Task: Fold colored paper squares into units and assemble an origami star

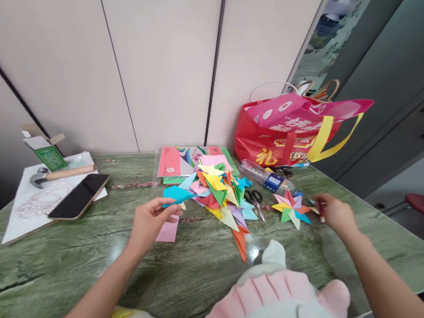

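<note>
My left hand pinches a blue folded paper piece between thumb and fingers, in front of the heap of folded paper pieces. A pink paper square lies on the table just below it. Over at the right, my right hand is closed around a short red stick-shaped item with a pale lower end. Its exact kind is too small to tell. Beside that hand rests a multicoloured folded-paper star. Black-handled scissors lie between star and heap.
A clear plastic bottle lies before a red gift bag. Paper packs sit behind the heap. At left are a phone, a hammer and a small green box. A plush toy fills the near edge.
</note>
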`<state>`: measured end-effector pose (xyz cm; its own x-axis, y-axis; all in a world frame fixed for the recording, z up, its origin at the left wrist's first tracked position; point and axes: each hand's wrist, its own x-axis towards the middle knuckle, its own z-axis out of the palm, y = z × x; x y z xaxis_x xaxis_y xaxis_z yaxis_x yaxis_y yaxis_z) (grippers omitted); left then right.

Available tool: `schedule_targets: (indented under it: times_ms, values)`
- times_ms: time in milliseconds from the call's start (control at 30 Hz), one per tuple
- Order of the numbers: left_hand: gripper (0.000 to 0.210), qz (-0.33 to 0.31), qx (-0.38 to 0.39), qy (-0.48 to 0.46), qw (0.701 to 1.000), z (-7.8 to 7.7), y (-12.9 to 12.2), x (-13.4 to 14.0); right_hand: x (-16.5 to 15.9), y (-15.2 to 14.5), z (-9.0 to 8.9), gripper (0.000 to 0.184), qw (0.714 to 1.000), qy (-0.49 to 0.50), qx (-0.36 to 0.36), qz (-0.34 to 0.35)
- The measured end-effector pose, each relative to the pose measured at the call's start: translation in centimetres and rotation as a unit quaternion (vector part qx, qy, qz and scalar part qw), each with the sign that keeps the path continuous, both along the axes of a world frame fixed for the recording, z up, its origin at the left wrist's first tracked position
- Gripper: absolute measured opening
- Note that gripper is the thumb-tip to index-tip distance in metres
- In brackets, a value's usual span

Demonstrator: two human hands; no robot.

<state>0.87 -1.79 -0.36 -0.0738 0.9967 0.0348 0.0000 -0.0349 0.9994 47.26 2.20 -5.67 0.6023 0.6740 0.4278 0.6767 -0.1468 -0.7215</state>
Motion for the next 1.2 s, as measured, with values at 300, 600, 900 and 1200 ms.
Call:
schedule_targets:
  times_ms: [300, 600, 900, 1200]
  values:
    - [0.022, -0.043, -0.018, 0.005, 0.999, -0.1, -0.1, 0.0, -1.0, 0.3, 1.3, 0.029, 0.980, -0.101, -0.149, 0.089]
    - [0.023, -0.046, -0.034, -0.024, 0.998, -0.3, 0.1, -0.2, -17.2, -2.2, 11.7, 0.022, 0.968, -0.154, 0.010, 0.198]
    - [0.023, -0.008, -0.024, -0.136, 0.990, -1.0, 0.6, -1.1, -32.8, -5.7, 10.0, 0.017, 0.887, -0.099, -0.017, 0.450]
    - [0.018, 0.000, -0.003, -0.076, 0.997, -0.2, 0.4, -0.4, -30.1, -3.0, 4.9, 0.057, 0.855, 0.154, 0.005, 0.496]
